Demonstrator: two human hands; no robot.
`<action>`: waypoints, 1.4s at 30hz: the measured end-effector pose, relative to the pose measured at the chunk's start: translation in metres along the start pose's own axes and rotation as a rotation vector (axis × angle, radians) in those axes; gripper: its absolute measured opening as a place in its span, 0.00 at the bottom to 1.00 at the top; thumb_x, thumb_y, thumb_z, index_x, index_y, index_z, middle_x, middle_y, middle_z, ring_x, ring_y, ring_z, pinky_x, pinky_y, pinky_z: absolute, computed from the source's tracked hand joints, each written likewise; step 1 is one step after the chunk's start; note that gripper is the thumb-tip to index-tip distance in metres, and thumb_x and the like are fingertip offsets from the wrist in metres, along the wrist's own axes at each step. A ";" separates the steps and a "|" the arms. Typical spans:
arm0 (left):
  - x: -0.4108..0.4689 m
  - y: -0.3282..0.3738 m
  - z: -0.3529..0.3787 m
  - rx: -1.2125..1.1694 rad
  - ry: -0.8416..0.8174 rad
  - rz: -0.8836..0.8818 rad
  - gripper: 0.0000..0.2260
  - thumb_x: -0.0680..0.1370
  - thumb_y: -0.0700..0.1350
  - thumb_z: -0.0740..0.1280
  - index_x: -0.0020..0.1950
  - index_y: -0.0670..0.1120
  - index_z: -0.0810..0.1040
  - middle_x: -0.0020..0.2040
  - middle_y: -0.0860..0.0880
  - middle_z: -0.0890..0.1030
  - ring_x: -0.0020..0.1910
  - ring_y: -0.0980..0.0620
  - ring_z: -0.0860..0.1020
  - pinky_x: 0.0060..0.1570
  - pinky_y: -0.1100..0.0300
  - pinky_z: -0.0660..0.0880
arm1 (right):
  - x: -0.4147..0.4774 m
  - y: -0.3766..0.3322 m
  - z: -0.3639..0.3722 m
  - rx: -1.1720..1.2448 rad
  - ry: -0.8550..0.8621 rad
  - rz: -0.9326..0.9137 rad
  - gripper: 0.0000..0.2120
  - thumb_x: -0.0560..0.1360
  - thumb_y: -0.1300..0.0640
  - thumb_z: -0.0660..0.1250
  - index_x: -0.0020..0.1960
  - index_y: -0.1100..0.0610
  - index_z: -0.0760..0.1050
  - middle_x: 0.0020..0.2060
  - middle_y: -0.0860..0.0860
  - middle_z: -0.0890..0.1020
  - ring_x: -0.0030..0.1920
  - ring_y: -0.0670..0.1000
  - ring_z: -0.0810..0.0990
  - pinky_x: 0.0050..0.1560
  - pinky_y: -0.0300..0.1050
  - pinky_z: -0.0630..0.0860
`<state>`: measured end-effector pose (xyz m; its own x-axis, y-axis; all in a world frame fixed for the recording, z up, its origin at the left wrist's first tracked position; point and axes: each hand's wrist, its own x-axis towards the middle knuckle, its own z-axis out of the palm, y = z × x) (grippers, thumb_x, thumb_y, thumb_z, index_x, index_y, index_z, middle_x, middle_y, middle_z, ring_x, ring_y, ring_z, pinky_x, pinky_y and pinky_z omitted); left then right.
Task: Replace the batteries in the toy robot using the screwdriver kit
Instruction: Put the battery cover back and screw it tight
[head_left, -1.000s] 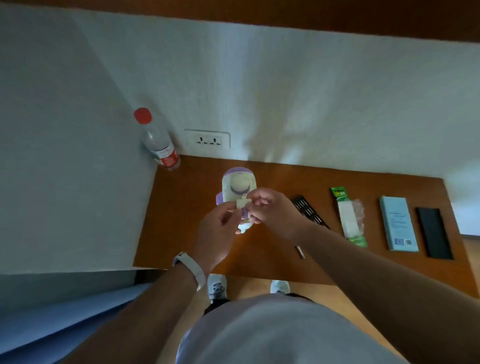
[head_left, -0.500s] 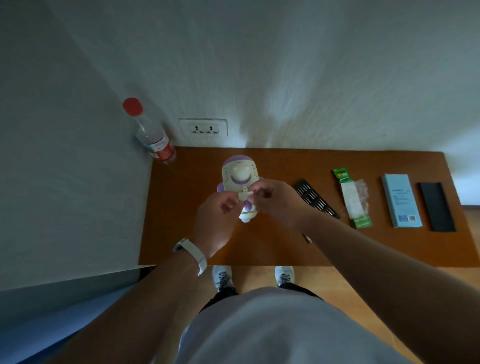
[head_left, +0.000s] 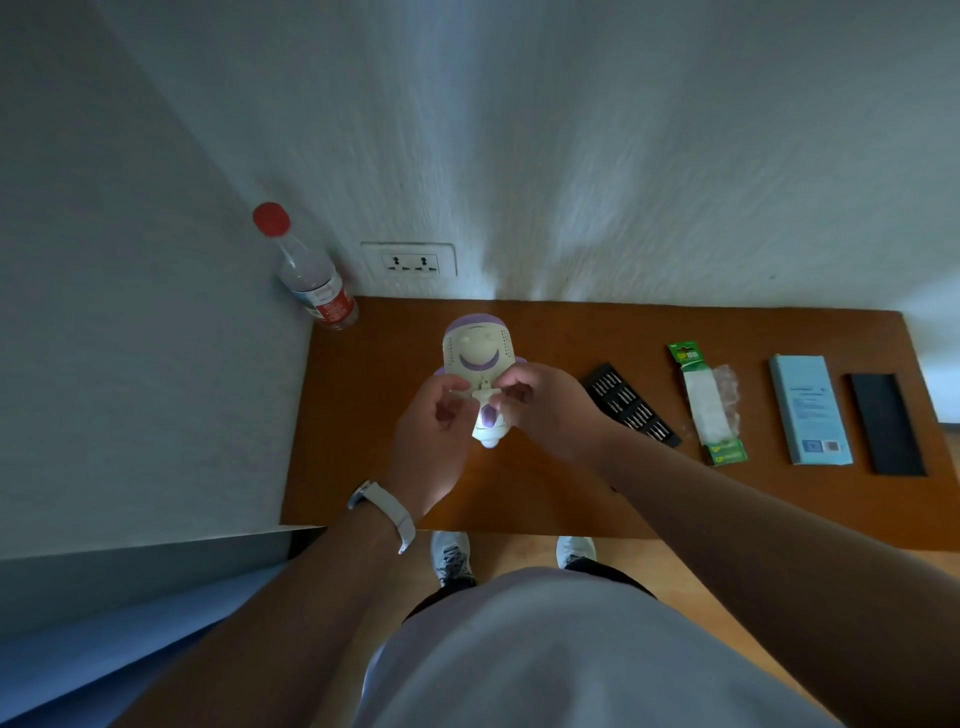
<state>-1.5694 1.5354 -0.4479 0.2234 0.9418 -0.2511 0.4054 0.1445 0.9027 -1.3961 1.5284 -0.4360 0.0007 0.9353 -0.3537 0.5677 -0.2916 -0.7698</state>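
Note:
The white and purple toy robot (head_left: 477, 353) lies on the brown table (head_left: 374, 415), head toward the wall. Both hands meet over its lower body. My left hand (head_left: 434, 421) and my right hand (head_left: 540, 402) pinch a small white piece (head_left: 483, 391), which looks like the battery cover, between their fingertips just above the robot. The black screwdriver bit tray (head_left: 631, 405) lies to the right of my right hand. A torn green battery pack (head_left: 709, 402) lies further right. No screwdriver is plainly visible.
A water bottle (head_left: 311, 280) with a red cap stands in the back left corner near a wall socket (head_left: 410, 260). A light blue box (head_left: 808, 410) and a black lid (head_left: 885, 423) lie at the table's right end. Walls close off the left and back.
The head camera has tilted, shifting the table lower in view. The hands stay together over the robot, holding the small white piece a little lower on its body.

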 end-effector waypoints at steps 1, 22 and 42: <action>0.001 0.001 0.000 0.009 0.010 0.007 0.06 0.81 0.44 0.67 0.51 0.56 0.74 0.43 0.53 0.80 0.41 0.58 0.78 0.39 0.67 0.74 | 0.000 0.000 0.001 0.004 0.012 -0.001 0.03 0.76 0.52 0.68 0.44 0.47 0.75 0.40 0.45 0.79 0.38 0.44 0.76 0.36 0.38 0.69; 0.008 -0.007 0.008 0.014 0.172 -0.107 0.07 0.79 0.50 0.70 0.47 0.47 0.77 0.45 0.46 0.79 0.42 0.51 0.78 0.42 0.57 0.78 | 0.008 0.002 0.011 0.166 0.094 0.025 0.09 0.74 0.51 0.72 0.43 0.48 0.72 0.40 0.47 0.79 0.42 0.47 0.78 0.39 0.40 0.76; 0.021 -0.008 -0.004 -0.182 -0.086 -0.160 0.28 0.79 0.50 0.71 0.76 0.55 0.66 0.67 0.54 0.74 0.64 0.51 0.78 0.60 0.48 0.80 | 0.007 0.018 0.012 0.238 0.095 0.071 0.35 0.73 0.43 0.72 0.76 0.46 0.61 0.56 0.33 0.71 0.58 0.41 0.74 0.50 0.31 0.72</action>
<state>-1.5711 1.5552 -0.4587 0.2475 0.8744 -0.4173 0.2775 0.3487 0.8952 -1.3959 1.5270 -0.4585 0.1172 0.9223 -0.3684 0.3540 -0.3854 -0.8522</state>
